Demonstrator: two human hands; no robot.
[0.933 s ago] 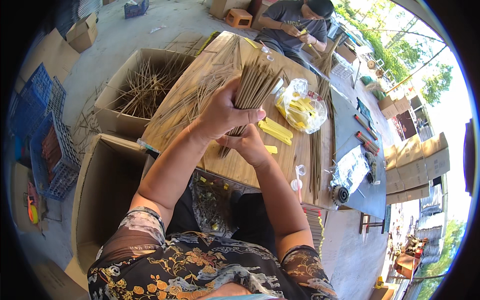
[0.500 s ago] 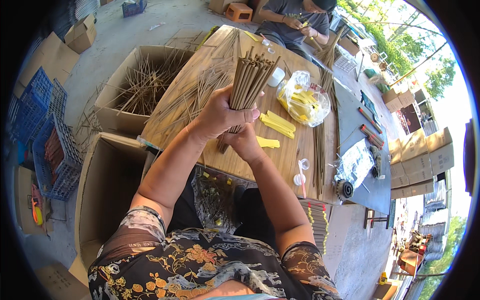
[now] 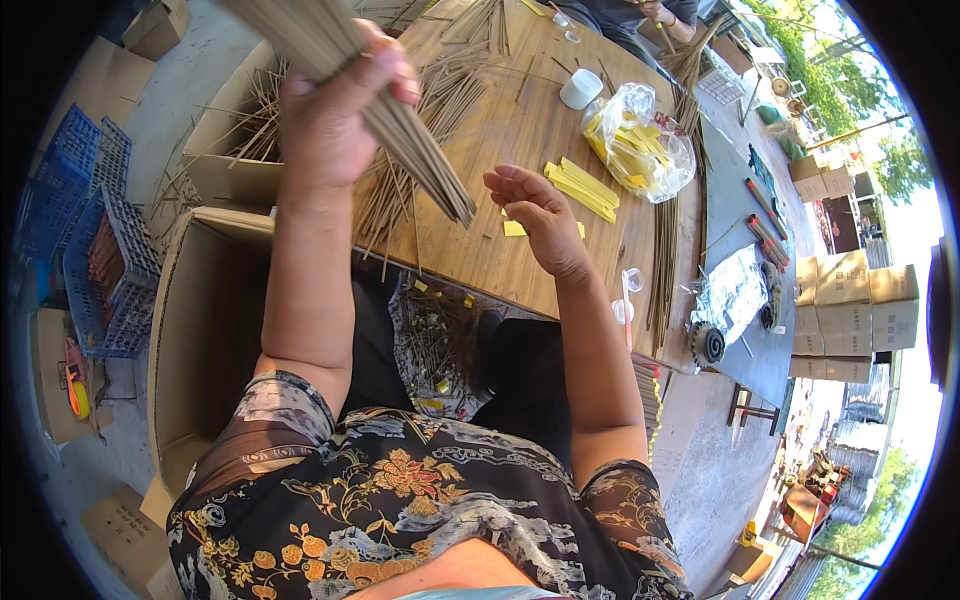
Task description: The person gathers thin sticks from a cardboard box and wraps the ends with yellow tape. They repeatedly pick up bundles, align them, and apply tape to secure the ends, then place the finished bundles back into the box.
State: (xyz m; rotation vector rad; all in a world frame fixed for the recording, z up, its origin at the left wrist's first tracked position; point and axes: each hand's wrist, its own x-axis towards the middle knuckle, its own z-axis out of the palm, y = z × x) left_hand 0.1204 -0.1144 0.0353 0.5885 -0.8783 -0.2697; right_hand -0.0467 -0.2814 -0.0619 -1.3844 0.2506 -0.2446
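My left hand (image 3: 335, 125) is raised at the table's left side, its fingers wrapped round a thick bundle of thin brown sticks (image 3: 418, 150). The bundle slants from upper left to lower right, and its upper end runs out of the picture. To the right, my right hand (image 3: 538, 212) hovers over the wooden table (image 3: 480, 255), empty, with the fingers apart. Just beyond it lie yellow paper strips (image 3: 582, 190), and a smaller yellow piece (image 3: 514, 229) shows beside the hand. Loose brown sticks (image 3: 400, 205) are spread under and behind the bundle.
A clear bag of yellow strips (image 3: 640, 150) and a white cup (image 3: 581, 89) stand farther back. Cardboard boxes (image 3: 215, 300) flank the table's left side. Another person (image 3: 640, 15) sits at the far edge. A row of sticks (image 3: 662, 270) lies along the right.
My left hand has swung up and left with the bundle, which now tilts. My right hand has let go of the bundle's lower end and moved right.
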